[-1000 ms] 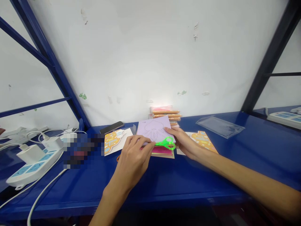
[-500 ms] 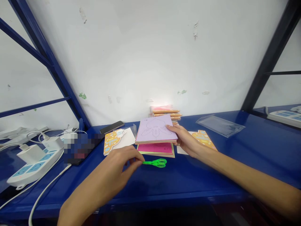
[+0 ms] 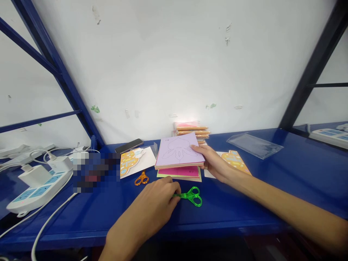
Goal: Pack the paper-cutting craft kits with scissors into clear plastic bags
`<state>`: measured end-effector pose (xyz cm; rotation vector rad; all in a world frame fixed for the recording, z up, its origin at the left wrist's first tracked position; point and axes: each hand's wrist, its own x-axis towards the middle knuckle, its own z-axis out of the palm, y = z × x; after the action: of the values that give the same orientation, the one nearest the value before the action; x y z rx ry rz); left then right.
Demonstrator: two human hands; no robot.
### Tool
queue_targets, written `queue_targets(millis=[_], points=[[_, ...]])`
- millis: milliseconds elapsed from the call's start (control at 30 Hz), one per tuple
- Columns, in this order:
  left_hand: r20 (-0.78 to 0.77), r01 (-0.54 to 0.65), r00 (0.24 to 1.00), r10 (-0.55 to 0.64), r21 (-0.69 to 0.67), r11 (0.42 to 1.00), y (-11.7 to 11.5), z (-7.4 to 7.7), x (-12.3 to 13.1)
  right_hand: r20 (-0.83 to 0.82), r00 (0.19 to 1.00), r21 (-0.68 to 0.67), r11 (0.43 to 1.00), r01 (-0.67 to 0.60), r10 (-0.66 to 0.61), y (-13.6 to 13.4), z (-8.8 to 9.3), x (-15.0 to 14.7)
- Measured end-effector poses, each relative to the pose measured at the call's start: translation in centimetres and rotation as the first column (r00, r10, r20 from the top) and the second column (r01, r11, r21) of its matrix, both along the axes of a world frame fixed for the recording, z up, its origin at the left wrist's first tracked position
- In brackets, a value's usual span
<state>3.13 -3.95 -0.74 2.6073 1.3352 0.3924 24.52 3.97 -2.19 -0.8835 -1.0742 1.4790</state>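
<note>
My left hand is closed around the blade end of a pair of green scissors, low over the front of the blue table. The scissors' handle loops point right. My right hand grips the right edge of a stack of paper, thumb on top. Its top sheet is lilac with a printed line drawing. Beneath the raised stack, pink and pale green sheets show. A pair of orange scissors lies left of them, its blades partly under a white card.
Orange patterned cards with white sheets lie on both sides of the stack. Behind it stands a pile of wrapped packs. A clear plastic sleeve is at right, a phone at back left, a power strip with cables at far left.
My left hand has moved right and slightly toward me with the green scissors, whose loops now face the camera. The orange scissors have come into view. My right hand stays on the stack.
</note>
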Motion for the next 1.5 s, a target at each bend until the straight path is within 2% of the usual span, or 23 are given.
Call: queue_targets(millis=[100,200,300,367,433,467,533,600,633,733,867,967,1100,1233,1333,1500], points=[[0.002,-0.098,0.995,0.098,0.017,0.995,-0.1,1.5,-0.9,0.002,1.000,-0.004,1.000,-0.009,0.009,-0.2,0.1,0.0],[0.085,-0.327,0.944,0.319,0.113,0.938,0.2,3.0,-2.1,0.004,1.000,-0.003,1.000,-0.019,0.019,-0.3,0.2,0.1],[0.313,-0.573,0.798,0.515,0.130,0.809,1.2,3.6,-3.3,0.012,1.000,-0.005,1.000,-0.029,0.029,-0.3,0.3,0.1],[0.418,-0.639,0.700,0.580,0.004,0.769,2.1,3.5,-3.9,0.008,0.999,-0.012,0.999,-0.047,0.047,-0.4,0.4,0.0],[0.490,-0.575,0.632,0.600,-0.223,0.787,3.1,2.9,-4.1,-0.008,0.998,-0.019,0.998,-0.063,0.063,-0.5,0.4,-0.1],[0.533,-0.485,0.602,0.594,-0.347,0.803,3.5,2.5,-4.0,-0.015,0.998,-0.018,0.998,-0.068,0.068,-0.5,0.4,-0.2],[0.629,-0.231,0.534,0.565,-0.535,0.813,4.1,1.8,-3.8,-0.010,0.997,0.000,0.997,-0.074,0.074,-0.5,0.3,-0.3],[0.707,0.003,0.447,0.548,-0.614,0.789,4.2,1.3,-3.4,0.019,0.996,0.054,0.995,-0.089,0.088,-0.4,0.1,-0.4],[0.732,0.076,0.401,0.550,-0.625,0.777,4.1,1.1,-3.2,0.046,0.994,0.095,0.990,-0.102,0.098,-0.4,0.0,-0.4],[0.773,0.138,0.319,0.548,-0.611,0.780,4.0,0.8,-2.7,0.193,0.977,0.272,0.951,-0.144,0.092,-0.5,-0.4,-0.3],[0.834,0.119,0.315,0.452,-0.507,0.854,4.2,0.7,-2.7,0.436,0.896,0.509,0.844,-0.169,-0.084,-0.8,-0.7,-0.2],[0.860,0.098,0.297,0.416,-0.461,0.882,4.3,0.6,-2.7,0.518,0.832,0.583,0.793,-0.175,-0.197,-0.8,-0.8,-0.2],[0.876,0.106,0.290,0.385,-0.429,0.897,4.4,0.3,-2.4,0.534,0.818,0.592,0.785,-0.183,-0.211,-0.6,-0.9,-0.1],[0.855,0.085,0.301,0.422,-0.465,0.881,4.4,0.4,-2.5,0.541,0.824,0.562,0.801,-0.206,-0.168,-0.7,-0.8,-0.1],[0.818,0.060,0.360,0.448,-0.499,0.864,4.3,0.9,-3.1,0.560,0.818,0.540,0.807,-0.239,-0.132,-0.9,-0.8,-0.3],[0.694,-0.037,0.545,0.471,-0.542,0.840,4.0,1.7,-4.8,0.659,0.744,0.486,0.818,-0.309,-0.110,-1.4,-1.2,-0.5]])
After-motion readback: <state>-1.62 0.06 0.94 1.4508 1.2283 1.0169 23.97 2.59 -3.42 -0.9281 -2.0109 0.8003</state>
